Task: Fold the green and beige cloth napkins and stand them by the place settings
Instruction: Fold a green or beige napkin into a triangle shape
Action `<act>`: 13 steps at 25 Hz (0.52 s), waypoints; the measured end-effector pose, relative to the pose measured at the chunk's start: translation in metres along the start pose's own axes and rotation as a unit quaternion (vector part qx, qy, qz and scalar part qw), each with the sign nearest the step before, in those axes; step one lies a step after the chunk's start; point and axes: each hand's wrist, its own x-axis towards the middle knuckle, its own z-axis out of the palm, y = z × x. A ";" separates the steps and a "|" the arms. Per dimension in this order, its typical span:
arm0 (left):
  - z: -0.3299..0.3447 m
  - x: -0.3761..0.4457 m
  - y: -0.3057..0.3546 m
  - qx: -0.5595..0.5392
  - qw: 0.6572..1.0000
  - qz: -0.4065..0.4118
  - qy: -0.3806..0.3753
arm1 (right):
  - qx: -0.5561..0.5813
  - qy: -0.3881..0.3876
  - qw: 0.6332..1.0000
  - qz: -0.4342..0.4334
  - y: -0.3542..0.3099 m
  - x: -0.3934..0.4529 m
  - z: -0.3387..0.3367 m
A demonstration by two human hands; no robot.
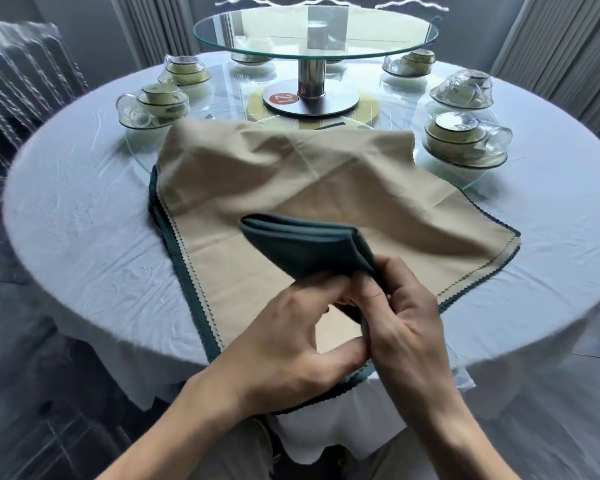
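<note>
Cloth of this weight is light, soft and limp: it holds no shape unless creased, and the layers slide on each other when pressure eases. We therefore treat the green napkin [312,245] as a stack of pleats that must stay pinched at one end. It is folded into a narrow band of several layers, whose folded edges show along its top.

Both hands meet at the band's near end, at about 5 o'clock on the table [84,220]. The right hand [400,317] is closed on that end, thumb and fingers clamping the layers. The left hand [291,334] is closed beside it, fingers curled in against the same end and thumb pressing toward the right palm. The exact finger contact is hidden between the hands, so we cannot say which layers each holds.

From the grip the band runs up and away toward 10 o'clock, lifted clear of the beige napkin [291,174], which lies open and rumpled beneath, on top of further green-edged cloths.

Recommended hold: keep the pinch at the gathered end, close to the folds, not at the free tip, which would droop and fan open.

Place settings [465,140] of stacked bowls and glass cups stand well apart, from 10 to 2 o'clock, around the glass turntable [316,29]. They are fragile; we keep the cloth from dragging across them.
</note>
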 end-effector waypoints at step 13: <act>-0.029 -0.006 -0.066 -0.152 0.962 -0.225 -0.001 | -0.387 -0.179 0.904 -0.014 0.027 0.082 -0.047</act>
